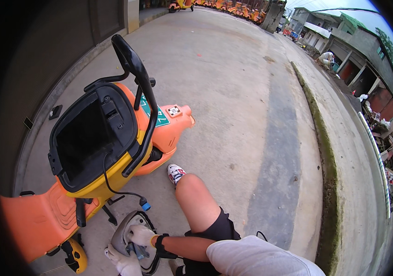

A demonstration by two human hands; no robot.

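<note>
Beside the scooter, low in the view, lies a grey hollow shell with a dark rim, looking like the underside of a scooter seat. My left hand, in a white glove, grips its near left edge. Over the hollow my right hand, also gloved, has its fingers curled down; what they hold is hidden. A blue-grey piece shows just below that hand. The orange and yellow scooter stands to the left, its black compartment open. From it a black cable hangs, ending in a blue plug.
A black bar arches over the scooter's rear. A yellow rounded piece with black straps sits at lower left. A dark wall runs along the left. Right of me are a mossy kerb and a debris pile. Scooters line the far end.
</note>
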